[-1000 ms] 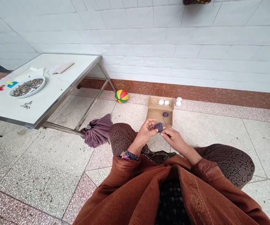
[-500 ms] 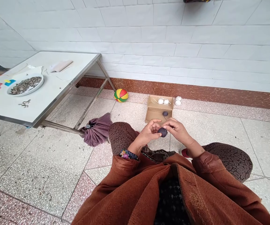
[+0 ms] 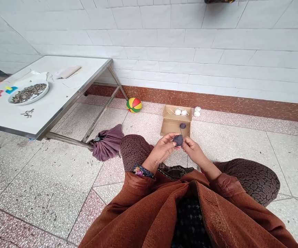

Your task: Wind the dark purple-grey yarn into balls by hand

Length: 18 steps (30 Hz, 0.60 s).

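A small dark purple-grey yarn ball (image 3: 178,140) is held in front of my lap. The fingers and thumb of my left hand (image 3: 163,148) are closed around its left side. On the other side my right hand (image 3: 194,149) pinches with thumb and fingertips near the ball's edge, where the dark yarn strand runs. That strand leads up to a second dark yarn ball (image 3: 182,126) inside an open cardboard box (image 3: 168,127) on the floor. Two white yarn balls (image 3: 181,112) with loose ends lie in the box's upper part.
More white yarn balls (image 3: 196,111) sit beside the box, near the wall. A striped ball (image 3: 134,105) rests by the table leg, and a purple cloth bag (image 3: 107,143) lies left of my knee. The table (image 3: 53,113) carries a plate of seeds (image 3: 30,93).
The yarn ball has risen slightly and turned in my left hand. My right hand has moved from above the ball down to its right side.
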Motion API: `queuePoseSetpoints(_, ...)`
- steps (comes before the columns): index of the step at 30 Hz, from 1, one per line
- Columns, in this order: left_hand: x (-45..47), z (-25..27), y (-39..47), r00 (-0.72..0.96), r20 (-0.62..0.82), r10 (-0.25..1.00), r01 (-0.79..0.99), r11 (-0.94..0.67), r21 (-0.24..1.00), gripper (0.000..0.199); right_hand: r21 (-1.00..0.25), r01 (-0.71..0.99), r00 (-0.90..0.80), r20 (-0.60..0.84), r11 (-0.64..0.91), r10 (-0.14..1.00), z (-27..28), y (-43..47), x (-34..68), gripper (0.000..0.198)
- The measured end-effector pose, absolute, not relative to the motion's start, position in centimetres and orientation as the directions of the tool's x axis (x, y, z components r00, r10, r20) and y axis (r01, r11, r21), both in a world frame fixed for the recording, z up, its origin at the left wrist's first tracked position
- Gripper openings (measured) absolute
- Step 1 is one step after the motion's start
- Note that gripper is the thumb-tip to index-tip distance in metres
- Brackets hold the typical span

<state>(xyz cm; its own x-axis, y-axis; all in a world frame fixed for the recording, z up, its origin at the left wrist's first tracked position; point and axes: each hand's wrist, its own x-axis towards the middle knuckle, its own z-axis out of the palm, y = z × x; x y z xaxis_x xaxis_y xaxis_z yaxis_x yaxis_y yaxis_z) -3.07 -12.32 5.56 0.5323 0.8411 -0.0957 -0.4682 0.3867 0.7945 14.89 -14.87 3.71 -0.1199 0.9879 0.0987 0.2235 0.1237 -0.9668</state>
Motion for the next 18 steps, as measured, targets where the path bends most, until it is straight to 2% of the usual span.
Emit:
queuePoseSetpoints(6, -3.0, 5.7, -12.2, 0.496, -0.110, 0.862, -0.477, 0.376, 0.794, 0.043, -0.836, 0.460, -0.125, 0.274, 0.300, 0.954, 3.7, -15.4, 14.8, 0.022)
queuePoseSetpoints(9, -3.0, 5.4, -11.9, 0.383, -0.080, 0.920, -0.456, 0.263, 0.850, 0.042, -0.768, 0.503, -0.227, 0.325, 0.396, 0.918, 4.3, -16.0, 14.7, 0.017)
queuePoseSetpoints(11, -3.1, 5.1, -11.7, 0.337, -0.051, 0.940, -0.378, 0.185, 0.907, 0.041, -0.724, 0.505, -0.316, 0.351, 0.470, 0.881, 5.0, -16.3, 14.7, 0.016)
queuePoseSetpoints(14, -3.4, 4.9, -11.8, 0.419, -0.036, 0.907, -0.234, 0.146, 0.961, 0.043, -0.696, 0.506, -0.327, 0.391, 0.509, 0.860, 6.3, -15.9, 15.3, 0.016)
queuePoseSetpoints(18, -3.4, 5.1, -12.2, 0.559, -0.032, 0.829, -0.217, 0.183, 0.959, 0.055, -0.734, 0.483, -0.239, 0.413, 0.477, 0.879, 7.0, -14.2, 16.5, 0.017)
